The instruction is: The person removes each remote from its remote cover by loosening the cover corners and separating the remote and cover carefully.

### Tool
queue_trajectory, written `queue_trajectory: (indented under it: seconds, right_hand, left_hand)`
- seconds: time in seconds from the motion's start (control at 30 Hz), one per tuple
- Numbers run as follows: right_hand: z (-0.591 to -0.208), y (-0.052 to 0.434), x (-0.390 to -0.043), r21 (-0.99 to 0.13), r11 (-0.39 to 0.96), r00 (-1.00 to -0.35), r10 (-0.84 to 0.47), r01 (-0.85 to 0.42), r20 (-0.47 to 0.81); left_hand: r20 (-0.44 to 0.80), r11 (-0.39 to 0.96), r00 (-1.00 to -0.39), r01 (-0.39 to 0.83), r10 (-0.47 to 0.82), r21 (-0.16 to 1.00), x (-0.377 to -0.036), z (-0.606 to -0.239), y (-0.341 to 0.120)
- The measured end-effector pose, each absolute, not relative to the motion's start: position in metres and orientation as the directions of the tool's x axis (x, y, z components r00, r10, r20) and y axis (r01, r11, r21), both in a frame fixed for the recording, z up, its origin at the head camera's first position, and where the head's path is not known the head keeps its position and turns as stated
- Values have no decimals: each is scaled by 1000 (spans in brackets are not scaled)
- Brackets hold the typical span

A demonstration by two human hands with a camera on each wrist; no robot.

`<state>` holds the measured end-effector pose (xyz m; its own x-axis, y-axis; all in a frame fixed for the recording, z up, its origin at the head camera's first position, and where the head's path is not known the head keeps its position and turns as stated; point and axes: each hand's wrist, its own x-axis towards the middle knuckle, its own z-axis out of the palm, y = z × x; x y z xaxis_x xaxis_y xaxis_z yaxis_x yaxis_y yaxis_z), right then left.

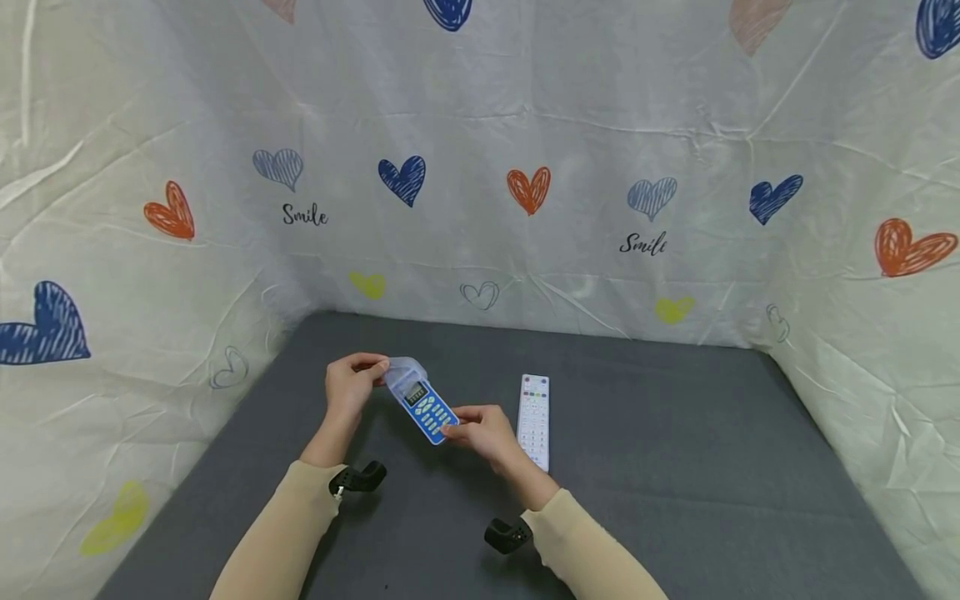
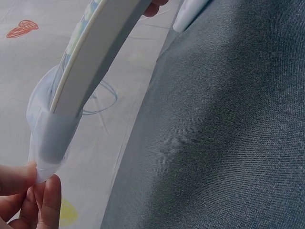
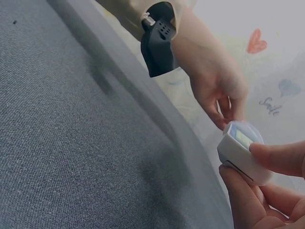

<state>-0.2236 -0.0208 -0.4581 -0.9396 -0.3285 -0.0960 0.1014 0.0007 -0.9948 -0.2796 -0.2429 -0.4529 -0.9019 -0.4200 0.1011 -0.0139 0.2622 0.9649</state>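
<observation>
A white remote control (image 1: 432, 414) with a blue button face and a small display is held aslant above the table. Over its display end sits a translucent soft cover (image 1: 406, 369); the rest of the remote is out of it. My left hand (image 1: 349, 388) pinches the tip of that cover (image 2: 46, 164) between thumb and fingers. At the other end of the remote, my right hand (image 1: 483, 433) grips it, thumb on the button face and fingers beneath. In the right wrist view, the remote's bottom end (image 3: 240, 160) shows between my thumb and fingers.
A second, long white remote control (image 1: 534, 421) lies on the dark grey tabletop (image 1: 675, 433), just right of my right hand. White cloth (image 1: 585, 125) printed with hearts stands behind the table and along both sides. Black wrist bands (image 1: 358, 477) hang at both sleeves.
</observation>
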Motion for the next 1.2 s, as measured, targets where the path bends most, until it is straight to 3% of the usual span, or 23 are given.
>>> queue_trajectory:
  seconds: [1.2]
  right_hand:
    - [-468,-17,-224,-989,-5,-948,-287,147,-140]
  left_hand:
    - [78,259,-885,-49,-458,965,-283,-456,-238]
